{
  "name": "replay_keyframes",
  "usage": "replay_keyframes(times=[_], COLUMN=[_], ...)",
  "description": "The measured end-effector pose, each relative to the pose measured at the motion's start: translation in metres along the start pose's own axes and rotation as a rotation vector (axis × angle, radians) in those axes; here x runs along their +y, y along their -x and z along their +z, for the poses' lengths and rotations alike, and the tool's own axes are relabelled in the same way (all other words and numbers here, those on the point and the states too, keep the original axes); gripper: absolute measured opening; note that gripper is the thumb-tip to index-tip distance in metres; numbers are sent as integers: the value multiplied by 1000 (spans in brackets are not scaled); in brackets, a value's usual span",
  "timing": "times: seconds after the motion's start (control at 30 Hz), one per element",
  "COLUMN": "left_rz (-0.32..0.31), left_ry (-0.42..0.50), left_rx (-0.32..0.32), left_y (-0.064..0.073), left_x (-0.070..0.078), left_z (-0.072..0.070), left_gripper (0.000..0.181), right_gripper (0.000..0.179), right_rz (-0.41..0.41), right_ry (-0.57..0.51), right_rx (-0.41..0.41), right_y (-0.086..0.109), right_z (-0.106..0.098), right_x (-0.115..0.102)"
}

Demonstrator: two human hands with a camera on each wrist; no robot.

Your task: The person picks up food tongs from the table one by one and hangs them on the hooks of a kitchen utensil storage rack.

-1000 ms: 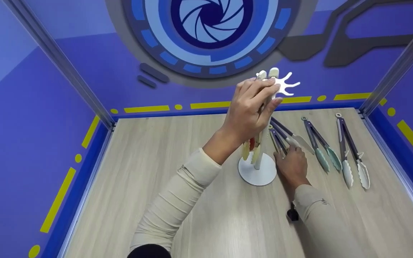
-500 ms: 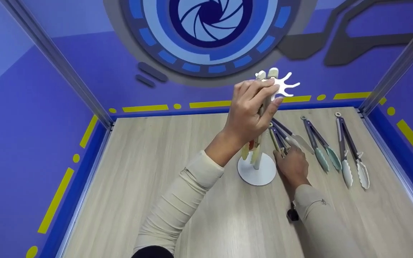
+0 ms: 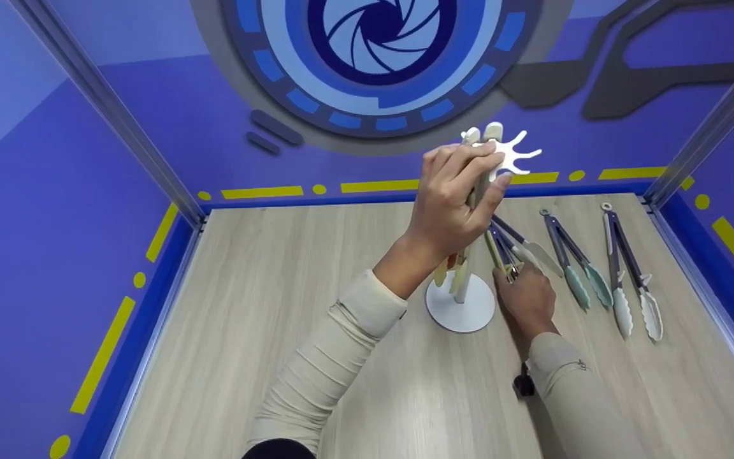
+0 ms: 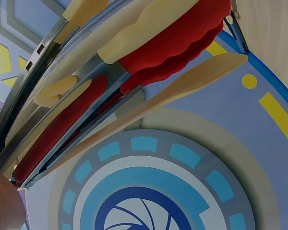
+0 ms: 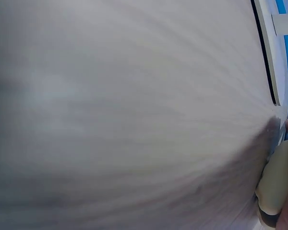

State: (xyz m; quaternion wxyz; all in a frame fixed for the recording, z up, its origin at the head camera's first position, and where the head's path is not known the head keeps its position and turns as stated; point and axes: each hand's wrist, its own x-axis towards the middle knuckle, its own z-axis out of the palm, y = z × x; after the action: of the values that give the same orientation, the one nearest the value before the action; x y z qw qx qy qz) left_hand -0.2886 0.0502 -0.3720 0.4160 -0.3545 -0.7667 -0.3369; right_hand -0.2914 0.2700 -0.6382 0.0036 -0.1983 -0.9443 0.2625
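Note:
My left hand grips the top of a white utensil stand, its fingers over the hub beside the branching hooks. Beneath it hang red-tipped tongs, cream-tipped tongs and a tan spoon, large in the left wrist view. Low on the table right of the stand's round base, my right hand holds the head end of a pair of tongs with dark handles. In the right wrist view its cream head lies between the fingers; the palm side is hidden.
A grey-headed utensil lies just behind the right hand. Farther right are green-headed tongs and white-headed tongs, both spread. Blue printed walls and metal posts enclose the wooden table.
My right hand has shifted slightly toward me, and more of the tongs shows past its fingertips. The left hand keeps its hold on the stand's top. The head view has drifted a little.

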Motion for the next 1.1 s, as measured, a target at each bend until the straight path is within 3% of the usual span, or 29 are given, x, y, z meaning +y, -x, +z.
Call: replay_keyframes(times=[0.2, 0.4, 0.7, 0.93, 1.1], left_rz=[-5, -7, 2, -4, -18], left_ry=[12, 18, -6, -5, -12], left_rx=[24, 28, 24, 16, 36], left_y=[1, 1, -3, -3, -2], left_x=[0, 0, 2, 4, 7], left_z=[1, 2, 1, 0, 3], left_gripper=[29, 29, 28, 28, 28], right_gripper=[71, 64, 54, 62, 55], right_rz=[0, 10, 23, 116, 75], right_ry=[16, 37, -60, -182, -143], right_rx=[-36, -76, -223, -405, -392], right_y=[1, -3, -1, 1, 1], right_z=[-1, -10, -31, -51, -51], right_x=[0, 0, -4, 1, 7])
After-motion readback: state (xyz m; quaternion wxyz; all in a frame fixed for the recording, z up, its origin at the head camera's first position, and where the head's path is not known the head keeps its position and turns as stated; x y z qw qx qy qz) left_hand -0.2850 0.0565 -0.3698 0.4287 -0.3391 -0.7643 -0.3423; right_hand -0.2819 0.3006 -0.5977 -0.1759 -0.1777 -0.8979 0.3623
